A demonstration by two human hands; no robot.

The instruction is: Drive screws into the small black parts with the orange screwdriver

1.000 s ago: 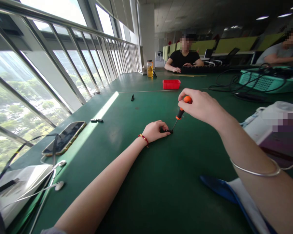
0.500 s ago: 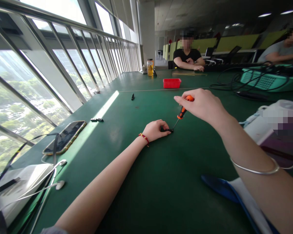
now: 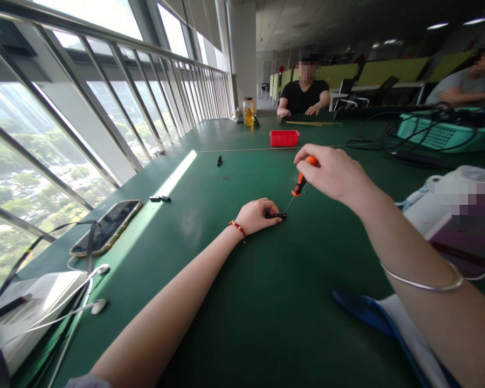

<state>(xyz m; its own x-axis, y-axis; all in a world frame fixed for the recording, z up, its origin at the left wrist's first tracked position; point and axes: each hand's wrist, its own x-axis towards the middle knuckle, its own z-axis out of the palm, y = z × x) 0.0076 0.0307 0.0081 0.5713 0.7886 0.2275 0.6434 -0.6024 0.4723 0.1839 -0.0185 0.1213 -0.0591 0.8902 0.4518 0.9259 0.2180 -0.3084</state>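
My left hand (image 3: 258, 216) rests on the green table and pinches a small black part (image 3: 275, 216) against its top. Most of that part is hidden under the fingers, so its kind cannot be told. An orange-and-black screwdriver (image 3: 300, 184) is gripped in my right hand (image 3: 330, 171), around the upper end of its handle. Its shaft slants down to the left, and the tip meets the right end of the black part. Other small black pieces lie apart from my hands: one (image 3: 219, 160) farther back, and a longer one (image 3: 160, 199) to the left.
A red bin (image 3: 284, 138) stands beyond my hands. At left lie a phone (image 3: 107, 228) and white earphones (image 3: 99, 306). A teal basket (image 3: 432, 132) with black cables is at far right, a blue item (image 3: 364, 310) at lower right. A person (image 3: 305, 94) sits across the table.
My right hand's fingers have shifted on the screwdriver handle, now curled closer around its top. My left hand stays put. The person across has moved their hands apart onto the table.
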